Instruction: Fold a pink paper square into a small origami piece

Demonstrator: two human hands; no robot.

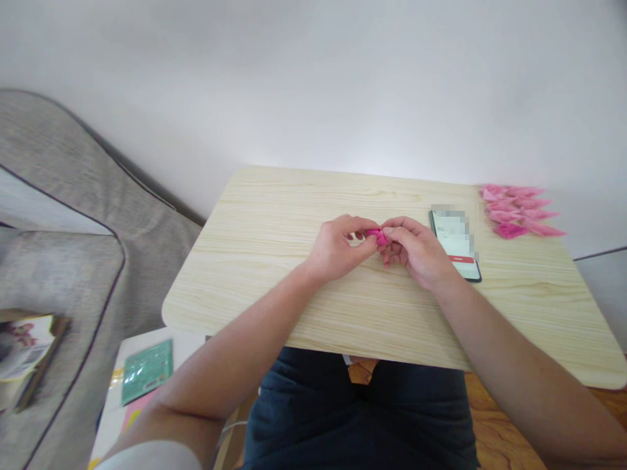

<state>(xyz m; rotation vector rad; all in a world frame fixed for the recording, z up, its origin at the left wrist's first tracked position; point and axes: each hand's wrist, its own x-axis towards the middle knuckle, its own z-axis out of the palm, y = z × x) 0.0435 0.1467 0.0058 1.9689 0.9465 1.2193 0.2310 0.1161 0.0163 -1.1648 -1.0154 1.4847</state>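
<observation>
Above the middle of the light wooden table (274, 222), a small bright pink piece of folded paper (378, 236) is held between both hands. My left hand (341, 247) pinches its left side between thumb and fingers. From the right, my right hand (414, 248) grips the other side, thumb on top and fingers curled beneath. Much of the paper is covered by the fingertips, so its full shape cannot be made out. Just right of my right hand lies a phone (460, 261) with its screen lit and partly blurred.
Several pink folded paper pieces (524, 212) lie in rows at the table's back right, near the wall (343, 85). Left of the table stands a grey sofa (147, 274) with a box (29, 352) on it. A green packet (147, 371) rests on a lower white surface.
</observation>
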